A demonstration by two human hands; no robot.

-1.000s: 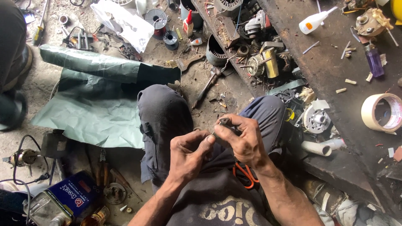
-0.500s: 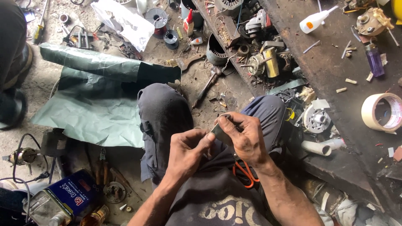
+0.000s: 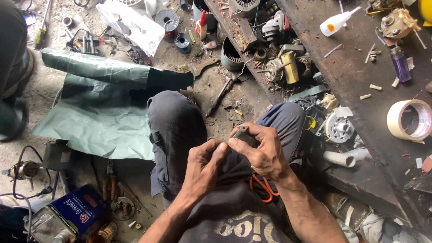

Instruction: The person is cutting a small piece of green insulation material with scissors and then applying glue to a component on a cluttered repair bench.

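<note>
Over my lap, both hands meet on a small grey folded strip [image 3: 243, 133] of thin sheet. My right hand [image 3: 261, 150] pinches it between thumb and fingers. My left hand [image 3: 204, 168] touches its lower end with thumb and fingertips. Orange-handled scissors [image 3: 263, 186] lie on my lap under the right wrist. A large green sheet [image 3: 96, 112] of the same kind of material is spread on the ground to the left of my knee.
A dark workbench [image 3: 360, 67] at right carries a tape roll [image 3: 409, 120], a white glue bottle [image 3: 337, 22], a purple lighter [image 3: 399, 64]. Motor parts [image 3: 283, 65], a hammer [image 3: 220, 94] and wire spools [image 3: 166, 20] litter the floor. A blue tin [image 3: 74, 213] sits bottom left. Another person's leg [image 3: 13, 58] is at far left.
The hands have turned the grey strip and shifted their grip slightly; the left fingertips moved up against its end. Nothing else moved.
</note>
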